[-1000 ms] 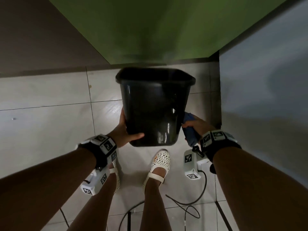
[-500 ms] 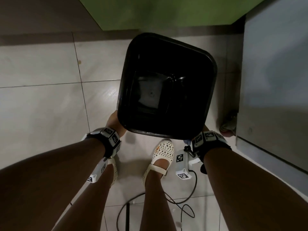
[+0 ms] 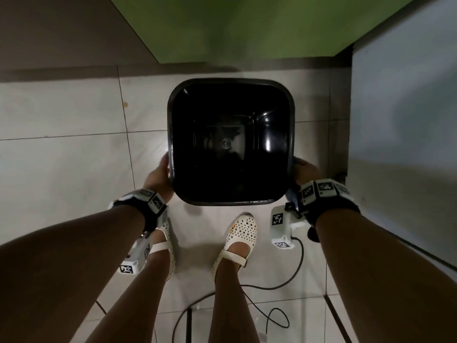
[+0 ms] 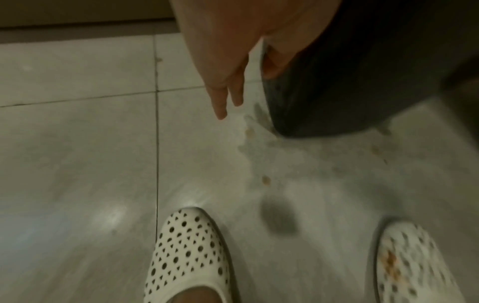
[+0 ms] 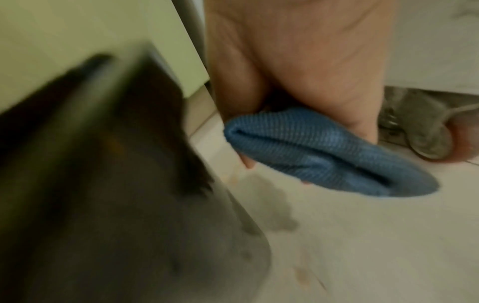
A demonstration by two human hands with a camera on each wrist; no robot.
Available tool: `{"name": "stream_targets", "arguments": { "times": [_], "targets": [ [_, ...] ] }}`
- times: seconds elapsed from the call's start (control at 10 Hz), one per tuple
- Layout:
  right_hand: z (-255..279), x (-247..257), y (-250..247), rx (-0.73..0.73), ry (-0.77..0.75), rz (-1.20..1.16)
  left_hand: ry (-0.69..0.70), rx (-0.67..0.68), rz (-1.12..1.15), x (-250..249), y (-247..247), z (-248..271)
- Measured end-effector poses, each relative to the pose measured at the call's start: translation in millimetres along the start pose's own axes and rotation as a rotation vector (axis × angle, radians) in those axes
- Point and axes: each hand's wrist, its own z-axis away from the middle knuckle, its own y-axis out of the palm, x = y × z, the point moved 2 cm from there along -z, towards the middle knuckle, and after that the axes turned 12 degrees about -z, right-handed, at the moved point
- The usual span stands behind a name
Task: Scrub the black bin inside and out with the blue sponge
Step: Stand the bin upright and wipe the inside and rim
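The black bin [image 3: 230, 203] is upright in front of my feet, its dark inside open to the head view. Whether its base touches the tiles I cannot tell. My left hand [image 3: 158, 174] is at the bin's left wall; in the left wrist view the fingers [image 4: 228, 96] hang straight down beside the bin [image 4: 350, 82], and the thumb lies against its wall. My right hand [image 3: 305, 169] is at the bin's right side and grips the folded blue sponge [image 5: 324, 149], held just off the blurred bin wall [image 5: 103, 184]. A sliver of the sponge [image 3: 291, 194] peeks out below the rim.
Pale floor tiles [image 3: 61, 157] carry a wet, spotted patch [image 4: 272, 151] under the bin. My white perforated shoes [image 3: 237, 238] stand just behind it, with black cables [image 3: 272, 318] trailing. A green panel [image 3: 247, 26] is ahead, a grey wall [image 3: 408, 120] on the right, and a grey object [image 5: 420, 123] lies by that wall.
The bin has swung from tilted away, outside facing me, to upright with its mouth toward me, and has come lower. My left thumb no longer wraps its base. The right hand keeps the sponge.
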Motion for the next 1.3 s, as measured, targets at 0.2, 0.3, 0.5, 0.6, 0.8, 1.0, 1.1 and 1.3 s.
{"name": "stream_targets", "arguments": {
  "times": [0.2,0.3,0.5,0.6,0.8,1.0,1.1,1.3],
  "targets": [
    [23,95,2,-0.323,-0.540,-0.118,0.153,-0.286,0.347,-38,-73,-15],
    [46,139,42,-0.173,-0.910,-0.064,0.271,-0.321,0.372,-74,-94,-12],
    [61,142,140,0.162,-1.195,0.744,0.333,-0.370,0.295,-104,-87,-20],
    [49,122,153,0.093,-1.179,0.957,0.329,-0.407,0.273,-103,-81,-22],
    [40,109,150,-0.014,-1.329,0.946,0.379,-0.432,0.237,-99,-81,-27],
    [35,111,150,-0.078,-1.282,1.047,0.399,-0.433,0.255,-97,-80,-26],
    [30,112,132,-0.067,-1.219,1.081,0.369,-0.426,0.245,-98,-80,-27],
    [21,104,76,-0.246,-0.949,1.022,0.382,-0.443,0.250,-98,-79,-26]
  ]
}}
